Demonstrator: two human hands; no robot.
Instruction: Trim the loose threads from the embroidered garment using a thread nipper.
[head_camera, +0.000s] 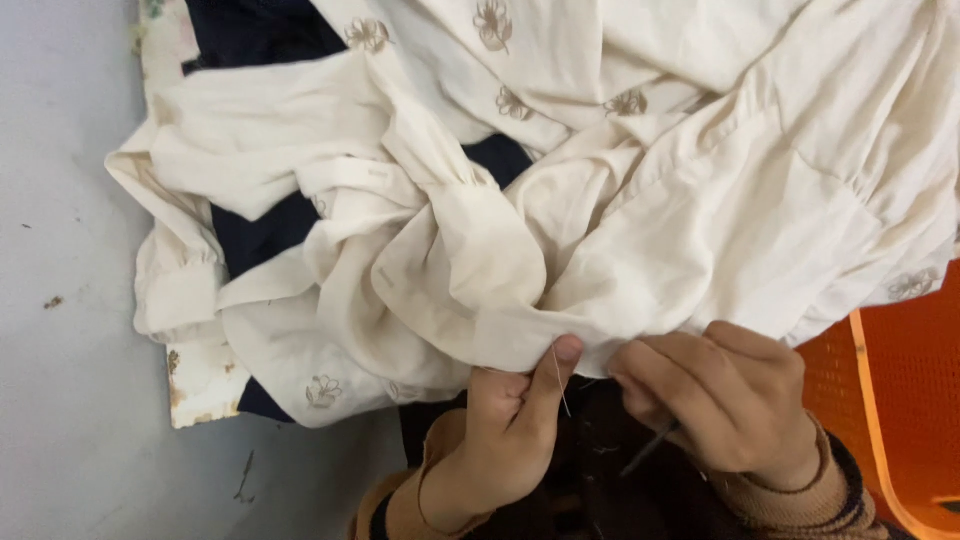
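Note:
A crumpled cream garment (560, 190) with small embroidered brown flowers fills most of the view. My left hand (510, 425) pinches its lower hem between thumb and fingers. A fine thread runs down by the thumb. My right hand (720, 400) grips the same hem just to the right, with a thin dark needle-like tool (648, 448) sticking out below its fingers.
Dark navy cloth (262, 232) shows through gaps under the garment. A worn pale board (205, 385) lies beneath at the left on a grey floor (60, 350). An orange plastic basket (900, 390) stands at the lower right.

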